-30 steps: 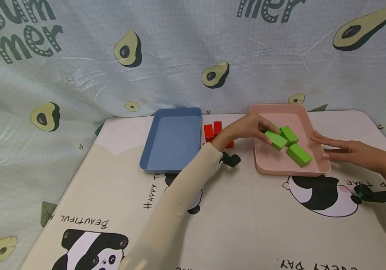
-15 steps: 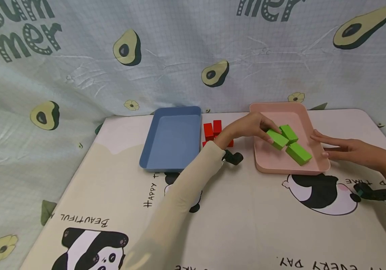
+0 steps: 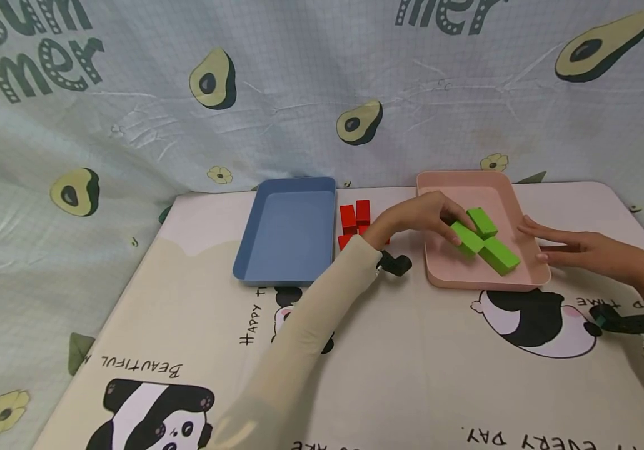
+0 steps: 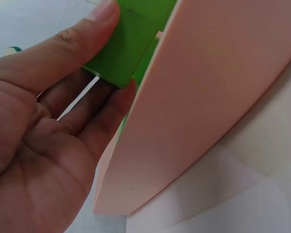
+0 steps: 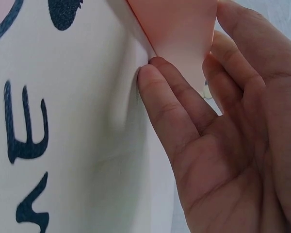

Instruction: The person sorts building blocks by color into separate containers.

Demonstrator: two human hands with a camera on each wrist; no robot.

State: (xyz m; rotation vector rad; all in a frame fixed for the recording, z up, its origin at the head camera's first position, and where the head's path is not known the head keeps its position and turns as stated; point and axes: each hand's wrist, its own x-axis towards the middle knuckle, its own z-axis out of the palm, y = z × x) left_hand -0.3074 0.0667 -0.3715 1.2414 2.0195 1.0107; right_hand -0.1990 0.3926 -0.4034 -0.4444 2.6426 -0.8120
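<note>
My left hand (image 3: 431,215) reaches over the near-left wall of the pink tray (image 3: 451,278) and pinches a green block (image 3: 467,239) between thumb and fingers. In the left wrist view the thumb lies against that green block (image 4: 131,41), just over the tray's wall (image 4: 184,107). Two more green blocks are in the tray: one behind (image 3: 482,222) and one toward the front right (image 3: 499,256). At the tray's right side, my right hand (image 3: 592,250) touches the outer wall with extended fingers, as the right wrist view also shows beside the tray's pink wall (image 5: 179,29).
A blue tray (image 3: 285,234) stands left of the pink one. Several red blocks (image 3: 348,219) lie between the trays, partly hidden by my left wrist. A printed cloth (image 3: 412,375) covers the table, and a patterned curtain (image 3: 277,94) hangs behind it.
My left hand has shifted slightly right with the green block, which now sits closer to the front-right green block. My right hand has stayed at the tray's side.
</note>
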